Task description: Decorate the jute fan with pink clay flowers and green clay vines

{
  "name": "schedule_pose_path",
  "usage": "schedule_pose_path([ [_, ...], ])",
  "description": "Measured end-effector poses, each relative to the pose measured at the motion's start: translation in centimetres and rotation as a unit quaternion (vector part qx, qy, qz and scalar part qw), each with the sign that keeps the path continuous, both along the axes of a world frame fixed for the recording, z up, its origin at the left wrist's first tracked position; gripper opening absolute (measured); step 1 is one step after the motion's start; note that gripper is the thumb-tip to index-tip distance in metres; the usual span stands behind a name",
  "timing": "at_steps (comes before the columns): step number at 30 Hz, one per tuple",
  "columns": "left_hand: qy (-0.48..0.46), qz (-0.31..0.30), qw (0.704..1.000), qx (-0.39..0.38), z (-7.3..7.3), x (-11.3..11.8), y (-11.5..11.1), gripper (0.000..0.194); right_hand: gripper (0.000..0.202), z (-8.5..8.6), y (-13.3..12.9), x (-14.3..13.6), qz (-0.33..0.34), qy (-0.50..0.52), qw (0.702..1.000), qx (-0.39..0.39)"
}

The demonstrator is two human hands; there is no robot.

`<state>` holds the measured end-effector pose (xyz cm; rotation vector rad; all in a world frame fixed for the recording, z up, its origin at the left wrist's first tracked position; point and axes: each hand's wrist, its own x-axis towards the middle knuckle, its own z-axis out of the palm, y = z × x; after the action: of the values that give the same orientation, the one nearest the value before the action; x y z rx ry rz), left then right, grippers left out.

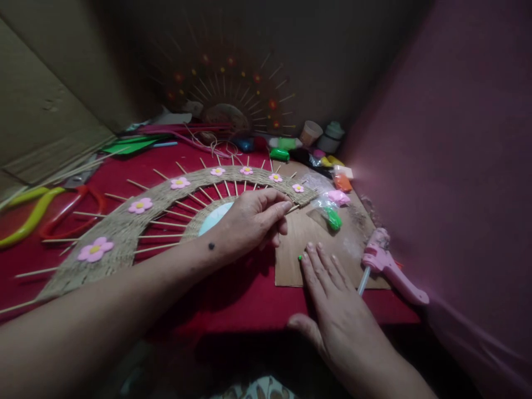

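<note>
A woven arch (pixel 162 195) with pink flowers (pixel 140 205) and thin wooden sticks lies on the red cloth. My left hand (pixel 260 217) is over its right part, thumb and index finger pinched together; what they hold, if anything, is too small to tell. My right hand (pixel 332 291) lies flat, fingers stretched, on the brown cardboard (pixel 288 266). A tiny green bit (pixel 300 257) shows beside its index fingertip. Green clay (pixel 333 218) and pink clay (pixel 338 198) in clear wrap sit beyond that hand.
A pink glue gun (pixel 394 271) lies at the right edge. Yellow-handled scissors (pixel 31 219) and red handles (pixel 75 213) are at the left. A cup (pixel 311 133) and a bottle (pixel 331 137) stand behind, near a decorated sunburst piece (pixel 226 116).
</note>
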<state>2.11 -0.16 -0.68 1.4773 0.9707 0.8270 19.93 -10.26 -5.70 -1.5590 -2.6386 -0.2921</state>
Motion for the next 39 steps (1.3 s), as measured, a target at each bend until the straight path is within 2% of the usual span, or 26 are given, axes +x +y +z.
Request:
schedule_pose_path([
  [4,-0.001,-0.006,1.0,0.003,-0.2,-0.1,0.0,0.011,0.083,1.7,2.9,-1.3,-0.04,-0.016,0.995,-0.091],
  [8,-0.005,0.002,1.0,-0.002,-0.4,-0.3,0.3,0.011,0.085,2.3,4.6,-1.9,-0.051,-0.01,0.993,-0.106],
  [14,0.005,-0.005,1.0,0.001,-0.2,-0.1,0.2,0.009,0.089,1.3,4.1,-0.9,-0.05,0.016,0.995,-0.09],
  [22,-0.002,0.013,1.0,0.003,-0.1,0.0,0.1,0.011,0.091,1.2,4.0,-0.5,-0.052,0.063,0.996,-0.042],
  [27,0.002,0.0,1.0,0.002,-0.2,0.0,0.1,0.011,0.081,1.3,2.9,-1.2,0.005,0.1,0.994,-0.041],
  [30,0.003,0.009,1.0,0.002,-0.2,-0.1,0.0,0.01,0.079,1.0,1.5,-1.5,0.022,0.087,0.994,-0.056],
  [34,0.002,0.007,1.0,0.002,0.0,-0.2,0.0,0.011,0.076,0.7,-0.2,-1.4,0.05,0.062,0.996,-0.026],
  [36,0.002,0.001,1.0,0.009,0.0,-0.2,0.1,0.011,0.077,1.0,0.2,-1.6,0.049,0.052,0.997,-0.037],
  [39,0.006,-0.005,1.0,0.019,-0.1,-0.1,0.1,0.011,0.08,1.6,2.2,-2.3,0.014,0.042,0.994,-0.097],
])
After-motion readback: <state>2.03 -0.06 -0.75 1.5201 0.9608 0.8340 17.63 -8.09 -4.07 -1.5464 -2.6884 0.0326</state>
